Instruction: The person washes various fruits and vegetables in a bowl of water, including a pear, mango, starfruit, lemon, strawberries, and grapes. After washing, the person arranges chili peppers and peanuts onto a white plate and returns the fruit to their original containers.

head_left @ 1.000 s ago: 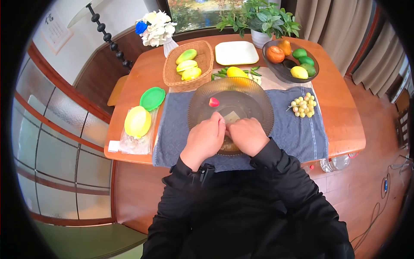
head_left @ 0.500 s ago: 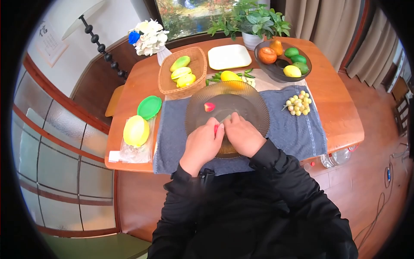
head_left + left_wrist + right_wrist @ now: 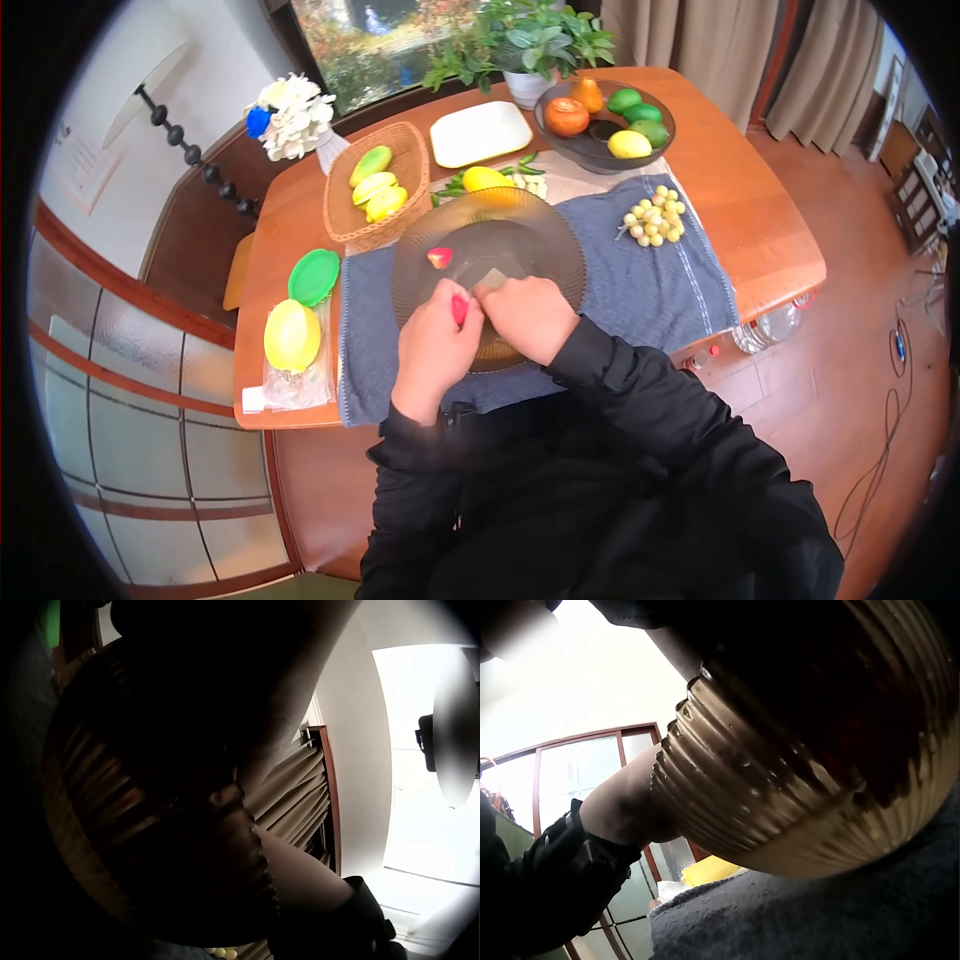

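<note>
Mid-frame on the counter (image 3: 755, 215), a towel (image 3: 650, 285) likely cushions the bowl (image 3: 562, 245). Your left hand (image 3: 434, 345) grips a red piece (image 3: 459, 309); your right hand (image 3: 530, 318) hides whatever it may hold.

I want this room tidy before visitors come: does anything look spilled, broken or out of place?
Nothing looks spilled or broken; the ribbed glass bowl appears whole. The one untidy spot is the cable on the floor, right of the table: it straggles in loose curves, as if left lying.
</note>
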{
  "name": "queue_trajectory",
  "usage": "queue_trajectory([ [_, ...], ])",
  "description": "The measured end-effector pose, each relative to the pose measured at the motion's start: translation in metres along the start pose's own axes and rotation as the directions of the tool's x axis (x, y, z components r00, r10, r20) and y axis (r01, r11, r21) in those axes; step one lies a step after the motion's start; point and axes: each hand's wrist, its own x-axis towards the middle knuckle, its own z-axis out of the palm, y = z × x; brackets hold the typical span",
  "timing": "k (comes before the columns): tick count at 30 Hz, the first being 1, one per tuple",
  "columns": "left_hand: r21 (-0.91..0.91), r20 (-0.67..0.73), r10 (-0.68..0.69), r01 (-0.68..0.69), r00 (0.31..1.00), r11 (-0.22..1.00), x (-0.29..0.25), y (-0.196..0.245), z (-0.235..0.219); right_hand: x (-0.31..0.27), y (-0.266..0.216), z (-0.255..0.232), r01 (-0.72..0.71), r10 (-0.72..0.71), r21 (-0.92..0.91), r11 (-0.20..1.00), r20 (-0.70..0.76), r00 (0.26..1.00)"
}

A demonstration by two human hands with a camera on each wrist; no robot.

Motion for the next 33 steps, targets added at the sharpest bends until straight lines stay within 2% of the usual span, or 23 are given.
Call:
queue_trajectory([
  [3,0.015,-0.034,0.001,-0.001,0.999,1.0,0.0,-0.001,0.002,-0.001,0.002,0.002,0.052,-0.05,0.036,0.998,-0.058,0.997],
  [7,0.031,-0.028,0.018,-0.017,0.999,0.999,0.003,-0.005,0.004,-0.003,0.002,0.0,0.053,-0.053,-0.016,0.998,-0.028,0.998],
  [16,-0.015,-0.137,0.093,-0.096,0.986,0.995,0.0,-0.009,0.009,0.0,0.001,0.015,-0.023,0.019,-0.042,0.999,-0.09,0.996],
  [20,0.0,-0.126,0.045,-0.045,0.991,0.999,-0.002,-0.004,0.007,-0.002,0.001,0.013,0.009,-0.015,-0.079,0.997,-0.081,0.997],
  [22,0.006,-0.134,0.044,-0.043,0.99,0.999,-0.001,-0.006,0.008,0.0,0.001,0.02,-0.016,0.0,-0.084,0.996,-0.185,0.983],
  [23,0.007,-0.14,0.044,-0.044,0.989,0.999,-0.001,-0.006,0.009,0.0,0.0,0.019,-0.011,-0.005,-0.085,0.996,-0.189,0.982],
  [25,-0.014,-0.141,0.055,-0.058,0.988,0.998,-0.002,-0.008,0.01,-0.001,0.001,0.016,0.023,-0.028,-0.036,0.999,-0.126,0.992],
  [26,-0.012,-0.146,0.056,-0.058,0.988,0.998,-0.003,-0.008,0.011,-0.001,0.003,0.019,0.027,-0.032,-0.037,0.999,-0.129,0.991],
  [28,0.03,-0.13,0.056,-0.052,0.99,0.998,-0.004,-0.006,0.012,0.001,0.008,0.029,0.145,-0.153,-0.055,0.988,-0.201,0.968],
  [33,0.025,-0.119,0.03,-0.027,0.992,0.999,-0.003,-0.006,0.011,0.007,0.013,0.035,0.177,-0.178,-0.019,0.984,-0.185,0.967],
])
